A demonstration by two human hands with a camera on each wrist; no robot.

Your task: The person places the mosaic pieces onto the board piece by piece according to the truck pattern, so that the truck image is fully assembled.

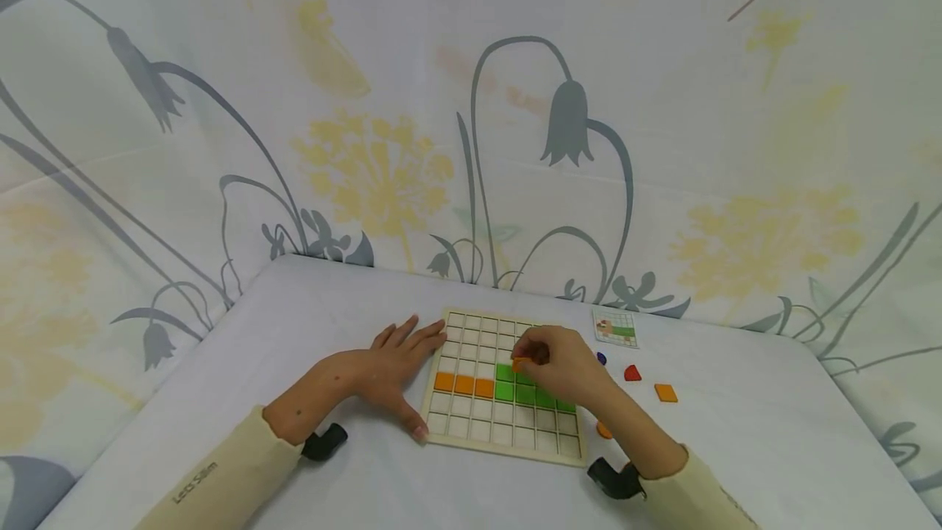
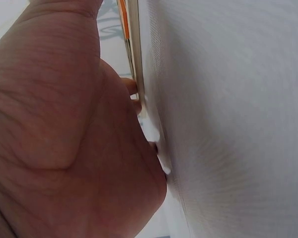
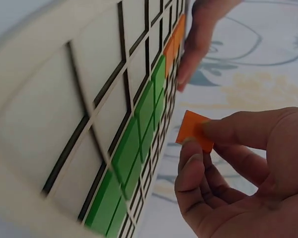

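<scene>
A wooden grid board [image 1: 471,429] lies on the white cloth, with a row of orange square tiles [image 1: 464,385] and a block of green square tiles [image 1: 504,391] in its cells. My left hand [image 1: 390,366] is spread flat, its fingertips and thumb against the board's left edge; the left wrist view shows mostly its palm [image 2: 64,129]. My right hand [image 1: 562,362] pinches an orange square tile [image 3: 191,130] between thumb and fingers. In the head view that tile hovers over the upper green tiles, and the right wrist view shows it apart from the board.
Right of the board lie a pattern card [image 1: 615,328], a red piece [image 1: 633,373], an orange square tile [image 1: 666,393] and a small purple piece [image 1: 602,358]. Another orange piece [image 1: 603,429] is partly hidden by my right wrist. A flower-printed curtain [image 1: 515,145] rises behind.
</scene>
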